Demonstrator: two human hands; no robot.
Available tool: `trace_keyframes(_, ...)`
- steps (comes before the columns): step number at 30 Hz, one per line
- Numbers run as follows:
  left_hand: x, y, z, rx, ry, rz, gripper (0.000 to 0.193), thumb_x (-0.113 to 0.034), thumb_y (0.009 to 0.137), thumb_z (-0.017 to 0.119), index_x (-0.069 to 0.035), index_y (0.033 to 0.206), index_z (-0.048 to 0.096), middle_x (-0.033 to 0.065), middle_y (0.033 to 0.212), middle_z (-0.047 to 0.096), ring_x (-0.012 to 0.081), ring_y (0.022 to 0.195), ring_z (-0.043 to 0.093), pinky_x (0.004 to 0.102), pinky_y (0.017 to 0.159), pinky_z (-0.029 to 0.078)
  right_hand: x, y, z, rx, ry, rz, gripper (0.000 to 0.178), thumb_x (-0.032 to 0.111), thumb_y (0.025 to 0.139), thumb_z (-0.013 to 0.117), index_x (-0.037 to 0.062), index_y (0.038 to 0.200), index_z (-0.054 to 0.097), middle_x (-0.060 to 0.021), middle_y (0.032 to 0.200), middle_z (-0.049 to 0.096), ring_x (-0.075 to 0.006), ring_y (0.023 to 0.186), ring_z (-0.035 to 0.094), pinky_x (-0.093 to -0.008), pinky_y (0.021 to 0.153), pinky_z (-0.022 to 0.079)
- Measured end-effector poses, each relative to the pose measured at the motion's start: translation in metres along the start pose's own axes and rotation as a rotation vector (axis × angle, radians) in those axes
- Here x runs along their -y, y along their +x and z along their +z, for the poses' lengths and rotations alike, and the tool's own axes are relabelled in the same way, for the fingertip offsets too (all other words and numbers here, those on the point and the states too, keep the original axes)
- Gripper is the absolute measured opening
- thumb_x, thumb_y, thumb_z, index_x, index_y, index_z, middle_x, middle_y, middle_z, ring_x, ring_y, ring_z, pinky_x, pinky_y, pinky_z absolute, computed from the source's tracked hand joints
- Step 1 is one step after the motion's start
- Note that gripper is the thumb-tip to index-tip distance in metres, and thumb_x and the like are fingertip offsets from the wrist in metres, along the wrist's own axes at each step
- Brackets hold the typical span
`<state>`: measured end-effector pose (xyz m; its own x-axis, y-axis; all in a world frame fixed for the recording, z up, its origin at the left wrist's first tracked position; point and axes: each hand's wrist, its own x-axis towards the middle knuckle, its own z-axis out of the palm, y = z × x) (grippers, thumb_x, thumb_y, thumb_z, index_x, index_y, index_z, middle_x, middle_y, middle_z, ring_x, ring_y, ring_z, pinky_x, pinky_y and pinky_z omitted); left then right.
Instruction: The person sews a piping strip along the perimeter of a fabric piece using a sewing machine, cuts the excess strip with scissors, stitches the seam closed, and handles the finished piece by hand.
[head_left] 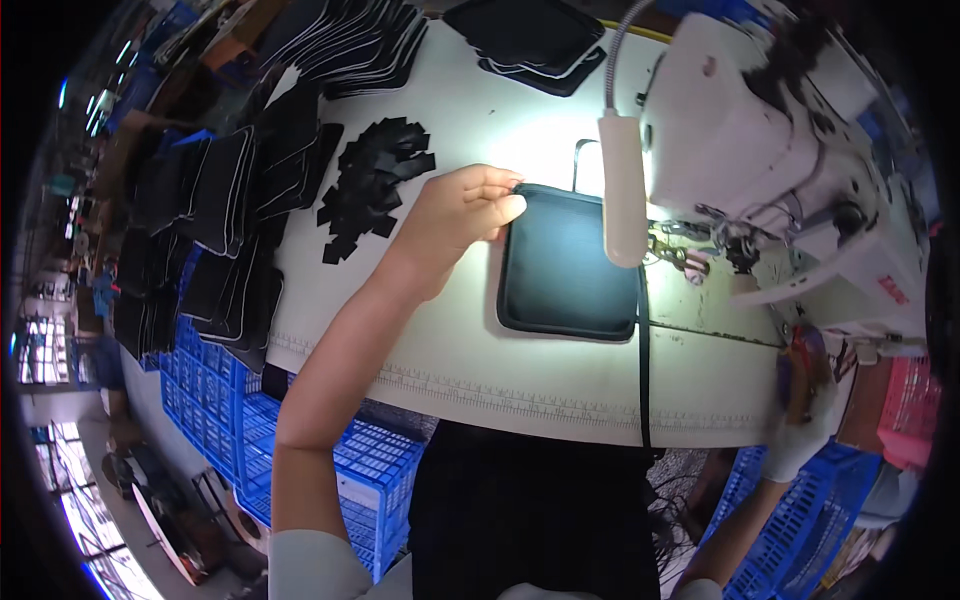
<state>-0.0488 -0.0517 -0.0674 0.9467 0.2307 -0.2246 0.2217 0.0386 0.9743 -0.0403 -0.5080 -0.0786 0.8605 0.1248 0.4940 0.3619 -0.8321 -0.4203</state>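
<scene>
A flat black pouch (570, 270) with piped edges lies on the white sewing table (450, 340), lit by a lamp. My left hand (475, 205) is closed in a pinch on its upper left corner. From the pouch's right side a narrow black strip (645, 380) runs down over the table's front edge. The sewing machine (735, 150) stands just right of the pouch, its needle area beside it. My right hand (808, 405), with a white covering, is at the table's right end next to an orange and purple thing; its fingers are blurred.
A white lamp (625, 190) hangs over the pouch. Left of it lies a heap of small black pieces (375, 190). Stacks of black panels (225, 190) line the left, with more black panels (535, 40) behind. Blue crates (375, 460) stand below; a pink basket (910, 410) is at right.
</scene>
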Motion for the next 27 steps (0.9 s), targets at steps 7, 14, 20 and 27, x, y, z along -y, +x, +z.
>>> trace_keyframes(7, 0.006, 0.007, -0.007, 0.086, 0.021, 0.049, 0.043, -0.015, 0.086, 0.072, 0.008, 0.121, 0.063, 0.0104, 0.1, 0.068, 0.0131, 0.083, 0.063, 0.0277, 0.078, 0.053, -0.035, -0.004, -0.003, 0.082, -0.059, -0.104, 0.027, -0.001, 0.102, 0.047, -0.0081, 0.122, 0.064, -0.0215, 0.128, 0.064, -0.0356, 0.121, 0.061, -0.0433, 0.105, 0.045)
trace_keyframes(14, 0.004, 0.006, -0.013, 0.185, -0.019, -0.072, 0.027, -0.017, 0.09, 0.074, 0.005, 0.104, 0.065, 0.0066, 0.088, 0.068, 0.0115, 0.077, 0.065, 0.0265, 0.071, 0.056, -0.037, 0.001, -0.001, 0.071, -0.024, -0.113, 0.027, -0.001, 0.102, 0.047, -0.0079, 0.121, 0.065, -0.0216, 0.128, 0.065, -0.0342, 0.121, 0.061, -0.0418, 0.104, 0.045)
trace_keyframes(20, -0.002, 0.004, -0.016, 0.13, 0.176, -0.035, 0.023, -0.019, 0.089, 0.076, 0.0, 0.097, 0.067, 0.005, 0.076, 0.067, 0.0108, 0.061, 0.064, 0.0228, 0.055, 0.051, -0.083, 0.021, -0.037, 0.368, -0.142, 0.062, 0.041, 0.002, 0.093, 0.067, -0.0061, 0.132, 0.059, -0.0214, 0.128, 0.066, -0.0315, 0.119, 0.062, -0.0367, 0.101, 0.046)
trace_keyframes(27, -0.001, -0.014, 0.024, -0.198, 0.763, 0.417, 0.019, -0.019, 0.084, 0.075, -0.003, 0.094, 0.069, 0.0059, 0.067, 0.064, 0.0104, 0.061, 0.058, 0.0307, 0.058, 0.046, -0.074, 0.053, -0.039, 0.545, -0.288, -0.018, 0.054, 0.001, 0.084, 0.069, -0.0012, 0.136, 0.055, -0.0202, 0.121, 0.066, -0.0349, 0.112, 0.064, -0.0368, 0.096, 0.048)
